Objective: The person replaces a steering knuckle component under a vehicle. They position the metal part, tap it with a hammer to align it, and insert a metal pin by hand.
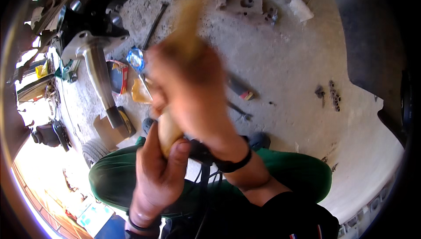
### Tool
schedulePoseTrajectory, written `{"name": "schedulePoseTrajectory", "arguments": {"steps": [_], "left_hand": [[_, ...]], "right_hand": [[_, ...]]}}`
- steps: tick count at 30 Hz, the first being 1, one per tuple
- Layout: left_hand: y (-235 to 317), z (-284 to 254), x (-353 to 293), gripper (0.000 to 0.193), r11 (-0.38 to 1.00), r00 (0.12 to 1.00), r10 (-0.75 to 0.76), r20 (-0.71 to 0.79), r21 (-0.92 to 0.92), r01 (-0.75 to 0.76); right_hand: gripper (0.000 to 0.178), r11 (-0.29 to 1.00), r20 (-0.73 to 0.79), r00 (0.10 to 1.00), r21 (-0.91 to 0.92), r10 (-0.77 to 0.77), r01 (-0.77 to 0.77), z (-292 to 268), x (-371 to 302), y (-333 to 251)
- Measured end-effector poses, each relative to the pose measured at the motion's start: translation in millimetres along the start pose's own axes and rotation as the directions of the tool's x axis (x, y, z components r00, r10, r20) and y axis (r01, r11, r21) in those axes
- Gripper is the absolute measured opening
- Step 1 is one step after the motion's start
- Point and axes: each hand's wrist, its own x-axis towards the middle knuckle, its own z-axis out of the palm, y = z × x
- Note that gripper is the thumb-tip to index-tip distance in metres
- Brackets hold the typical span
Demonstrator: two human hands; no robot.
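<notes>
While the left hand (158,169) pinches the lower end of the tan stick (169,129) above the green-trousered lap (302,171), the blurred right hand (190,92), fingers wrapped around it, should probably work steadily with both grips firm.

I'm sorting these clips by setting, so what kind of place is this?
Most likely a vehicle repair workshop. A wheel hub and axle assembly stands over the stained concrete floor, small metal parts and a long bar tool lie scattered on it, and a tyre sits nearby.
</notes>
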Motion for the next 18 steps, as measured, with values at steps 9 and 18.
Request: {"name": "schedulePoseTrajectory", "arguments": {"steps": [9,18], "left_hand": [[-20,10,-23,0.045,0.929,0.936,-0.311,-0.165,-0.262,0.263],[32,-13,48,0.033,0.934,0.958,0.053,0.283,0.326,-0.148]], "right_hand": [[0.021,0.883,0.085,0.995,-0.470,0.044,0.001,22,11,60],[0.019,0.965,-0.132,0.976,0.178,-0.171,0.193,-31,5,-2]]}}
